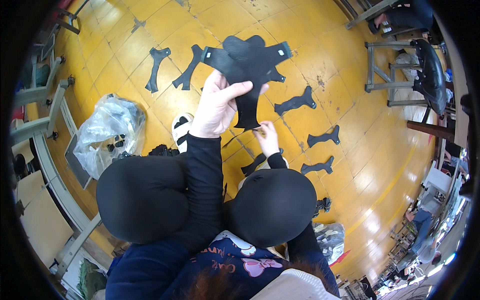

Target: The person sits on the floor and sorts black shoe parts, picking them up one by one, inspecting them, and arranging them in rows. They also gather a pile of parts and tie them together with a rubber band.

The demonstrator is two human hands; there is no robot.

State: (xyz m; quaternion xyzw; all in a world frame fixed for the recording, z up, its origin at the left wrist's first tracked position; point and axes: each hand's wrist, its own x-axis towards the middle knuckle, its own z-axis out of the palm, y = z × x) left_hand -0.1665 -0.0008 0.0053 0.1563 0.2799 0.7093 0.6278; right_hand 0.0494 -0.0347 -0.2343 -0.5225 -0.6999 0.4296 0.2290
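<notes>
The head camera shows the left hand (pixel 216 107) gripping a black leather-look panel (pixel 245 65), thumb laid across its narrow stem. The panel is held up above the floor, in front of the person's knees; its rounded lobes and spread arms point away from the person, and two of the arms carry small pale patches near their tips. The right hand (pixel 269 141) has its fingertips at the stem's lower edge; whether they pinch it or merely touch it, I cannot tell.

Smaller black cut-outs lie apart on the yellow tiled floor (pixel 370 120): two beyond the left hand (pixel 158 69), three to the right (pixel 324 137), and another partly hidden beside the right forearm. A clear plastic bag (pixel 112 120) with small dark items sits at left, near a white sandal (pixel 180 125). A stool with a black cushion (pixel 430 75) stands at upper right.
</notes>
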